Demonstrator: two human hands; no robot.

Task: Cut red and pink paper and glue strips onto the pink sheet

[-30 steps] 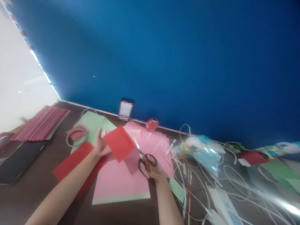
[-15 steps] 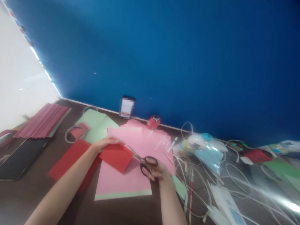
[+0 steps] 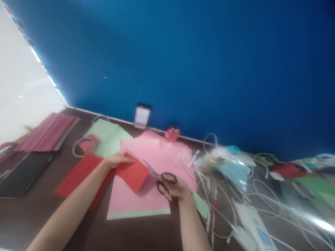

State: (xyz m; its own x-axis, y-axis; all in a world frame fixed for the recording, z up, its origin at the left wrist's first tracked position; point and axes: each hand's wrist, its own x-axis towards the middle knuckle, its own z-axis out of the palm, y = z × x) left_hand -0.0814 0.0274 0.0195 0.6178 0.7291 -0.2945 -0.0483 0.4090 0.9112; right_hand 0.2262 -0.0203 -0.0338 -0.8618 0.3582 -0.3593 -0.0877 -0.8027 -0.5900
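My left hand [image 3: 119, 159] grips a folded piece of red paper [image 3: 133, 174] by its far edge, holding it low over a stack of pink paper sheets [image 3: 146, 188]. Black-handled scissors [image 3: 161, 177] are in my right hand [image 3: 175, 187], fingers through the loops, with the blades reaching to the red paper's right edge. A larger red sheet [image 3: 78, 176] lies under my left forearm on the dark table [image 3: 31, 212].
Light green sheets [image 3: 106, 137] and a tape ring [image 3: 84, 146] lie behind the red paper. A pleated maroon paper [image 3: 47, 132] and a black tablet [image 3: 23, 174] sit at the left. White cables [image 3: 235, 209], a plastic bag [image 3: 232, 167] and pens crowd the right. A blue wall stands behind.
My left hand turned over and lowered the red paper from a raised tilt down toward the pink sheets. The scissors moved in to the paper's right edge.
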